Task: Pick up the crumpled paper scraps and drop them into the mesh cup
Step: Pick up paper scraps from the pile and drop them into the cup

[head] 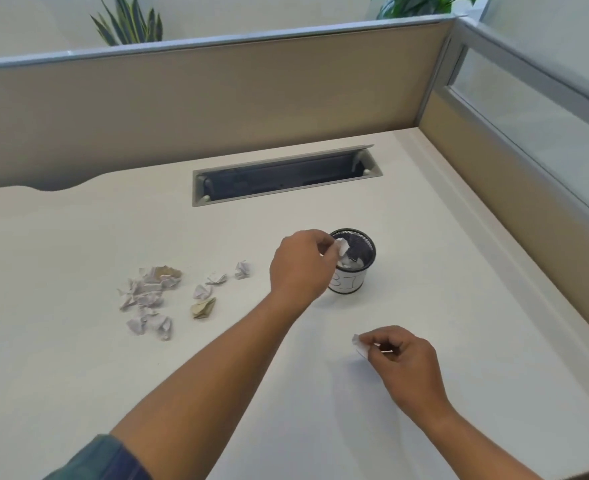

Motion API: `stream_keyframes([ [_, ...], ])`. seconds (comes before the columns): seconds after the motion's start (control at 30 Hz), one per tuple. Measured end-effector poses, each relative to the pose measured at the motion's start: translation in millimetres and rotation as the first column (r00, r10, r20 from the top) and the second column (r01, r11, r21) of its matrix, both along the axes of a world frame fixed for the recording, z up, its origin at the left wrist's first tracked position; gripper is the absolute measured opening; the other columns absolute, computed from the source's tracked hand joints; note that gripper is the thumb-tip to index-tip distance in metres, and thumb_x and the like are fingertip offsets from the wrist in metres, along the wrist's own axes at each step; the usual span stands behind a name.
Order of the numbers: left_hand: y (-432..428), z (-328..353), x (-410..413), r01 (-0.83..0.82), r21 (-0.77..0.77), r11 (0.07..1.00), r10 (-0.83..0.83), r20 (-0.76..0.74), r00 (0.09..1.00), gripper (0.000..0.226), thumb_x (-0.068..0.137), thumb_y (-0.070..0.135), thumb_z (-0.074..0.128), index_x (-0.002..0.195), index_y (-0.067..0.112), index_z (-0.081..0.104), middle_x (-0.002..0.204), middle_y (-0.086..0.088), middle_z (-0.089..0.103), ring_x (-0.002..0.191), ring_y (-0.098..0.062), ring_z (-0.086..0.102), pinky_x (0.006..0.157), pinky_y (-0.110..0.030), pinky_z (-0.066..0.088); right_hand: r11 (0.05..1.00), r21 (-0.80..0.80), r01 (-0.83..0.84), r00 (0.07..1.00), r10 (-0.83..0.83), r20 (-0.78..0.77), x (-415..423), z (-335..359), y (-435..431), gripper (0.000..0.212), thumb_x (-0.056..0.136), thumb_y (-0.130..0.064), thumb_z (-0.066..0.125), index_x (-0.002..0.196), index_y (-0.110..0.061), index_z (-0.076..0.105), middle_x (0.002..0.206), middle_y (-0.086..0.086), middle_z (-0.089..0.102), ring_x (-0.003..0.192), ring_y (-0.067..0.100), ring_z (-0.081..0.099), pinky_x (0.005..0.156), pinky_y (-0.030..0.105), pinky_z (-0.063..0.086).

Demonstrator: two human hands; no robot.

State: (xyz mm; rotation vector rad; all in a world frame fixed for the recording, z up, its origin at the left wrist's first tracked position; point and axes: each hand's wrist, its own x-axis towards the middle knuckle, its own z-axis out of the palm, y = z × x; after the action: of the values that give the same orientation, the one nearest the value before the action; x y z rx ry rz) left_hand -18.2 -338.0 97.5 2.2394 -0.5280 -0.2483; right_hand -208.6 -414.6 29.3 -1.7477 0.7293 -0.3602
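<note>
Nearest, the right hand (402,367) pinches a small white scrap (360,345) above bare desk (286,393), open all around. Beyond, the left hand (301,263) pinches a crumpled white scrap (342,247) over the black mesh cup (353,263), which holds white paper. Loose crumpled scraps (154,296) lie well left, the partition (199,109) farthest.

Soft even daylight — wide-angle edge warp

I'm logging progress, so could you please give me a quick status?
Left hand holding white crumpled scrap over black mesh cup. Right hand pinching another scrap. Loose pile remains. Nothing blocking.
</note>
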Motion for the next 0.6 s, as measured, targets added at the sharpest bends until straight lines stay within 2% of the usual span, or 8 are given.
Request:
stream_keyframes([
  [0.13,-1,-4,-2,-0.199,-0.042,0.979,0.2,0.025,0.979,0.025,0.087,0.045,0.059,0.096,0.028,0.075,0.087,0.017,0.072,0.086,-0.008,0.067,0.075,-0.026,0.05,0.997,0.032,0.073,0.996,-0.074,0.041,1,7,-20,0.013,0.075,-0.023,0.085,0.078,-0.03,0.075,0.08,-0.012,0.076,0.071,0.007,0.071,0.061,0.014,0.053],
  [0.27,24,-14,-12,-0.337,-0.135,0.932,0.341,0.009,0.94,0.021,0.087,0.044,0.059,0.097,0.03,0.072,0.081,0.023,0.066,0.072,0.007,0.061,0.065,-0.014,0.041,0.994,-0.036,0.1,0.993,-0.098,0.064,10,12,-38,0.016,0.073,-0.023,0.086,0.079,-0.03,0.073,0.08,-0.017,0.073,0.06,0.0,0.063,0.055,0.011,0.049],
  [0.33,41,-23,-19,-0.364,-0.123,0.923,0.365,-0.021,0.931,0.018,0.086,0.044,0.06,0.094,0.032,0.071,0.082,0.024,0.067,0.071,0.011,0.06,0.066,-0.016,0.045,0.993,-0.061,0.099,0.993,-0.095,0.076,20,17,-46,0.015,0.073,-0.023,0.086,0.075,-0.027,0.072,0.076,-0.016,0.073,0.057,0.0,0.06,0.055,0.011,0.048],
  [0.47,79,-47,-37,-0.421,-0.066,0.905,0.415,-0.085,0.906,0.016,0.086,0.043,0.063,0.094,0.033,0.071,0.085,0.023,0.069,0.073,0.007,0.063,0.074,-0.027,0.052,0.998,-0.047,0.037,0.995,-0.033,0.098,52,34,-64,0.017,0.07,-0.028,0.088,0.072,-0.02,0.073,0.066,-0.007,0.072,0.056,0.004,0.058,0.056,0.014,0.048],
  [0.6,113,-64,-54,-0.475,-0.049,0.879,0.467,-0.121,0.876,0.011,0.087,0.036,0.066,0.095,0.031,0.071,0.082,0.022,0.069,0.07,0.009,0.061,0.067,-0.025,0.049,0.987,-0.16,-0.011,0.998,0.02,0.057,89,51,-78,0.017,0.07,-0.034,0.087,0.076,-0.023,0.075,0.066,-0.008,0.073,0.056,0.0,0.06,0.055,0.012,0.047],
])
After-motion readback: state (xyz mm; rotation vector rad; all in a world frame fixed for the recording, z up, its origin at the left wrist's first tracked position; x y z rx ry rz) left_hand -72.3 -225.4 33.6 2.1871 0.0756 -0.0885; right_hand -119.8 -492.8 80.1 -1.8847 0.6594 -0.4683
